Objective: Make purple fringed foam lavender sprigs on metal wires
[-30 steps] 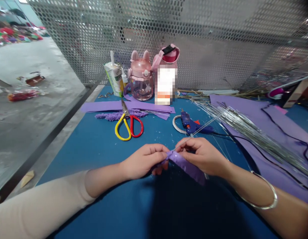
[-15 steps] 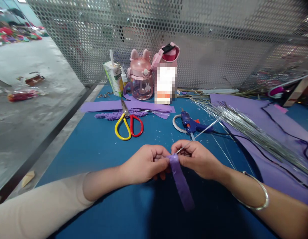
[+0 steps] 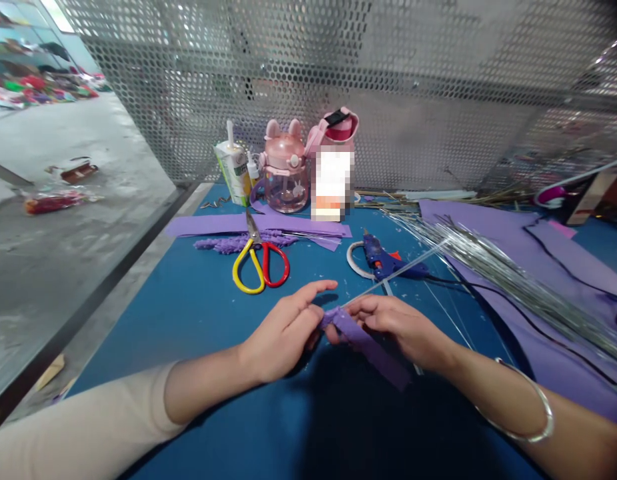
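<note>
A narrow purple strip (image 3: 371,343), perhaps paper or foam, spans the gap between my hands, its free end slanting down to the right. My left hand (image 3: 283,330) pinches the strip's gathered left end between thumb and curled fingers, while its index finger stretches away. Closed around the strip's upper part is my right hand (image 3: 403,327), with a silver bracelet on that wrist. A thin pale wire (image 3: 398,272) runs from the strip past the right fingers toward the upper right. Where exactly strip and wire meet is hidden by the fingers.
Scissors (image 3: 261,263) with yellow and red handles lie beyond my left hand. A blue glue gun (image 3: 383,257) rests by a white tape ring (image 3: 356,261). Wire bundles (image 3: 513,270) cover purple sheets (image 3: 488,217) at right. A pink bottle (image 3: 286,167) and drink carton (image 3: 233,173) stand behind.
The strip has swung from hanging nearly straight down to slanting rightward, and its top is now gathered toward the left. My left index finger has lifted and straightened. The view has tilted up slightly.
</note>
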`<state>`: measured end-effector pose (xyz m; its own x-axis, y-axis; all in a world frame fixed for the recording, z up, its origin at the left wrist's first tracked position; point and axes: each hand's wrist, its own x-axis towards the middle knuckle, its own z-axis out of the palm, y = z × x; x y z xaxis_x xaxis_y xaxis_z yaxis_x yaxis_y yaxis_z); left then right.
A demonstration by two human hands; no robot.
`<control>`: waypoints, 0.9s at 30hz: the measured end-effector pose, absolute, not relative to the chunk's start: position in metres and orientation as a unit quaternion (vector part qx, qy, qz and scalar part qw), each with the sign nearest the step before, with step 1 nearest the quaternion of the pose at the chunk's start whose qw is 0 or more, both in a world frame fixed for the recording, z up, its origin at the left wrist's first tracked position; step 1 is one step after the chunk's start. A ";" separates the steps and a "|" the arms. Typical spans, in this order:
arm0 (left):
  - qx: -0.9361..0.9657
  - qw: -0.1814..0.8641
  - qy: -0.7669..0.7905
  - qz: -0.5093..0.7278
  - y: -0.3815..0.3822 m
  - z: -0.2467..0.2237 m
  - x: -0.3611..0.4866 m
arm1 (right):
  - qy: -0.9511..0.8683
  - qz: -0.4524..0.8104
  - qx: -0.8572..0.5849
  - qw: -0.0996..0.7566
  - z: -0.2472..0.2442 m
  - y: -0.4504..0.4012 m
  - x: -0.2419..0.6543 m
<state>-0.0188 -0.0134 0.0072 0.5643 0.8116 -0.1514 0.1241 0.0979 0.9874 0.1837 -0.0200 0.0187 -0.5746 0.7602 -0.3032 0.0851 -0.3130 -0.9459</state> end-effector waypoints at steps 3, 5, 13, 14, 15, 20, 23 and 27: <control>0.584 0.658 0.385 0.280 -0.012 0.006 -0.017 | -0.564 0.678 -0.416 0.222 0.020 -0.022 0.184; 0.569 0.674 0.380 0.279 -0.010 0.005 -0.016 | -0.576 0.656 -0.434 0.220 0.017 -0.022 0.184; 0.567 0.682 0.368 0.279 -0.010 0.002 -0.014 | -0.545 0.680 -0.429 0.239 0.013 -0.024 0.185; 0.574 0.675 0.368 0.281 -0.010 0.001 -0.014 | -0.545 0.680 -0.429 0.238 0.014 -0.024 0.185; 0.584 0.666 0.368 0.282 -0.010 0.001 -0.014 | -0.544 0.682 -0.428 0.238 0.014 -0.024 0.185; 0.686 0.532 0.402 0.292 -0.011 0.000 -0.015 | -0.527 0.697 -0.424 0.237 0.011 -0.024 0.186; 0.769 0.392 0.406 0.301 -0.011 -0.001 -0.018 | -0.519 0.704 -0.419 0.246 0.006 -0.025 0.185; 0.847 0.269 0.356 0.287 -0.011 -0.001 -0.023 | -0.521 0.708 -0.415 0.233 0.009 -0.026 0.185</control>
